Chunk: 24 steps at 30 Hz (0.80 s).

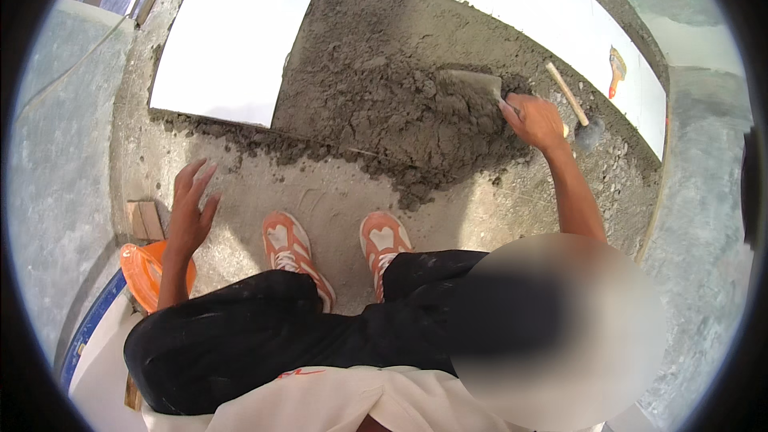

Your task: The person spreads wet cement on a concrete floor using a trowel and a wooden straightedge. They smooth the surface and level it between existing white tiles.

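My right hand [531,122] grips the handle of a trowel [475,81], whose flat metal blade rests on a heap of damp grey mortar [444,126]. The mortar spreads leftward as a rough bed up to the edge of a large white tile [234,42]. Some of it has crumbled over the near edge onto the concrete floor [336,192]. With fingers apart, my left hand [193,207] hangs empty above the floor, left of my shoes. A thin line [384,156], perhaps a string, runs along the mortar's near edge.
A mallet [567,95] with a wooden handle lies right of my right hand. A brush [616,72] sits on the far row of white tiles [540,6]. An orange bucket [147,273], a wood block [144,220] and a blue-edged object [96,324] are at left. Walls [708,192] flank both sides.
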Tool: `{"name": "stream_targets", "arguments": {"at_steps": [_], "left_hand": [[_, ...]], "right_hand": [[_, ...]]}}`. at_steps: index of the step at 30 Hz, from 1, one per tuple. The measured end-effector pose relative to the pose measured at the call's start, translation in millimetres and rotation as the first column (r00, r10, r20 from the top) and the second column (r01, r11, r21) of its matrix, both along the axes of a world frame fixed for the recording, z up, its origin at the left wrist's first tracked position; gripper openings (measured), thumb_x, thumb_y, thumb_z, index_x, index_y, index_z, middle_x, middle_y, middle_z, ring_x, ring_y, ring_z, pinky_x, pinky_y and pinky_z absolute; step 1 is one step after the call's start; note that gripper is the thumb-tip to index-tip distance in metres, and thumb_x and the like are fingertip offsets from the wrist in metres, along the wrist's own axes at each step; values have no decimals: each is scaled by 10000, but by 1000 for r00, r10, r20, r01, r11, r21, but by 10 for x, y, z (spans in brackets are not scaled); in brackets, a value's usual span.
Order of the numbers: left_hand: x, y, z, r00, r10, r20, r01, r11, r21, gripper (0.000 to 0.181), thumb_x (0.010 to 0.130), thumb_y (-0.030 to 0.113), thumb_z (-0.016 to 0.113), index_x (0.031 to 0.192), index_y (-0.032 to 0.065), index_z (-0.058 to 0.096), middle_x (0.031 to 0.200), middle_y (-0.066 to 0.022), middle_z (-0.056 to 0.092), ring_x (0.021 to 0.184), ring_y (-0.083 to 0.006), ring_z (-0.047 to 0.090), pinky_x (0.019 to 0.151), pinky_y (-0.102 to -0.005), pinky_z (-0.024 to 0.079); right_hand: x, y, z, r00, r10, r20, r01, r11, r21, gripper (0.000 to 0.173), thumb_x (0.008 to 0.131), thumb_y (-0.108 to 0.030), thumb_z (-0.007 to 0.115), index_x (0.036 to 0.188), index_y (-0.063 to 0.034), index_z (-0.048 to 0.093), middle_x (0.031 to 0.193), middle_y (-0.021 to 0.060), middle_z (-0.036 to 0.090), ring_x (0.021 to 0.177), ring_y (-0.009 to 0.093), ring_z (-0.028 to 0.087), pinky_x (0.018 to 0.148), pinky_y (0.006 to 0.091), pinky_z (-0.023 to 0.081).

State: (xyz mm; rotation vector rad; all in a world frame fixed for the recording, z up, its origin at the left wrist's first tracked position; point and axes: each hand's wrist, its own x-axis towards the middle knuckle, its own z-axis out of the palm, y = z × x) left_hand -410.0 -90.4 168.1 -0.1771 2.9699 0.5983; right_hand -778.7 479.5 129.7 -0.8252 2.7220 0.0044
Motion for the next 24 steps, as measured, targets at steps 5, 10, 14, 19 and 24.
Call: {"name": "stream_targets", "arguments": {"at_steps": [5, 10, 14, 19, 24], "left_hand": [[-158, 185, -101, 996, -90, 9, 90, 995, 51, 552, 932, 65, 710, 1468, 117, 589, 1554, -156, 488, 1437, -401, 442, 1200, -507, 371], [-330, 380, -146, 986, -166, 9, 165, 982, 91, 536, 944, 82, 707, 1466, 120, 592, 1549, -147, 491, 1431, -390, 450, 1187, -500, 391], [-456, 497, -178, 973, -230, 29, 225, 967, 120, 560, 948, 82, 707, 1491, 128, 576, 1568, -140, 482, 1451, -383, 432, 1196, -502, 383], [-543, 483, -271, 961, -277, 14, 273, 953, 133, 565, 946, 84, 713, 1493, 133, 577, 1577, -136, 478, 1461, -371, 430, 1197, -498, 383], [-516, 451, -444, 960, -277, 39, 263, 941, 213, 528, 971, 130, 711, 1483, 132, 585, 1549, -147, 495, 1453, -383, 434, 1186, -506, 388]], "right_hand": [[477, 161, 228, 936, -349, -46, 351, 936, 28, 462, 1095, -502, 466, 1019, -78, 631, 840, 220, 695, 738, 429, 653, 669, 539, 500], [1006, 244, 223, 788, -601, 132, 615, 772, -161, 454, 1121, -448, 441, 1059, -29, 603, 902, 257, 708, 863, 477, 689, 723, 558, 508], [1794, -171, 212, 873, -438, 215, 477, 861, -179, 405, 1099, -398, 485, 1078, -9, 596, 923, 271, 708, 899, 506, 684, 785, 599, 520], [2219, -263, 73, 858, -481, 182, 495, 868, -35, 408, 1092, -399, 498, 1116, -8, 609, 961, 313, 696, 907, 539, 657, 811, 605, 510], [1979, 307, -54, 660, -716, 228, 751, 626, -210, 418, 1090, -387, 490, 1072, -1, 651, 1033, 321, 710, 985, 531, 669, 845, 606, 504]]}}
